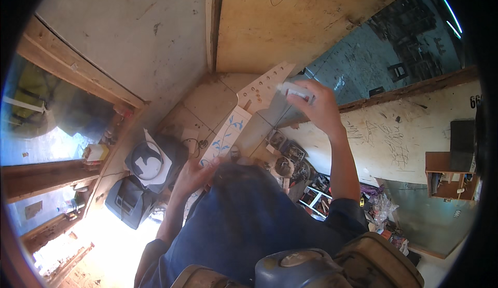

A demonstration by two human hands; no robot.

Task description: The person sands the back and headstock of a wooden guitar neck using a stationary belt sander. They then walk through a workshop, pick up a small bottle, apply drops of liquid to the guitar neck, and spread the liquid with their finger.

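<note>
My left hand [196, 175] is closed around the near end of a pale guitar neck [226, 135]. A blue vine-and-leaf pattern runs along the neck's face. Its wide, pointed headstock [264, 88] has several holes and points away from me. My right hand [320, 107] is raised to the right of the headstock. In its fingers is a small white squeeze bottle [295, 92], held sideways with its tip toward the headstock. I cannot tell whether the tip touches the wood.
Plywood panels [290, 23] rise in front and to the right. At left are a round white piece [147, 163] and a dark grey plastic case [129, 200]. Small tubs of parts [285, 166] and a tool rack [317, 201] stand by my right side. A wooden shelf box [434, 176] is farther right.
</note>
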